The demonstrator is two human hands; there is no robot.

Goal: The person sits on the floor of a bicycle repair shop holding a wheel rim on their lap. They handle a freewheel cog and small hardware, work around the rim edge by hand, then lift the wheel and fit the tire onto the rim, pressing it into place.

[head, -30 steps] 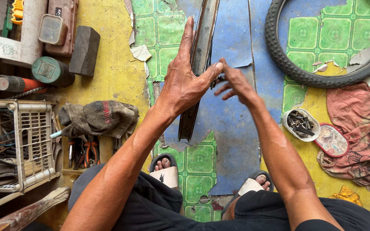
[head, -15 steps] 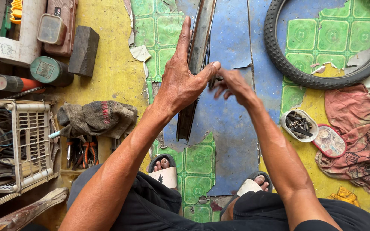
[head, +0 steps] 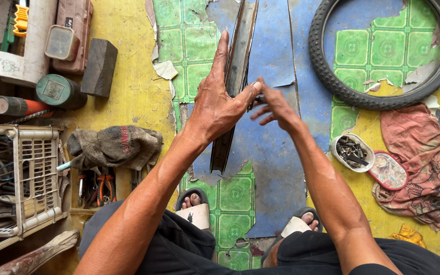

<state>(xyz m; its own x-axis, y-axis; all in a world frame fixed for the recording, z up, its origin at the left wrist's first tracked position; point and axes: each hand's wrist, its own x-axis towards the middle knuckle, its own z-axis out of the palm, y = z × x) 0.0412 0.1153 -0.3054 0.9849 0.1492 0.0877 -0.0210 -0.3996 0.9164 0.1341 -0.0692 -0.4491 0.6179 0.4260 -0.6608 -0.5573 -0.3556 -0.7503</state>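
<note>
Both your hands meet on a long dark metal strip held upright over the floor.

Your left hand point(head: 215, 104) lies flat along the metal strip point(head: 234, 86), fingers straight and thumb clamped across, which steadies it at mid-length. Your right hand point(head: 273, 104) pinches something small and dark at the strip's right edge; what, I cannot tell. A dish of small metal parts point(head: 351, 152) sits near right within reach, the tyre point(head: 383, 51) far right.

Left hand point(head: 216, 104) upright with fingers straight, right hand point(head: 276, 106) fingers curled against its thumb
</note>
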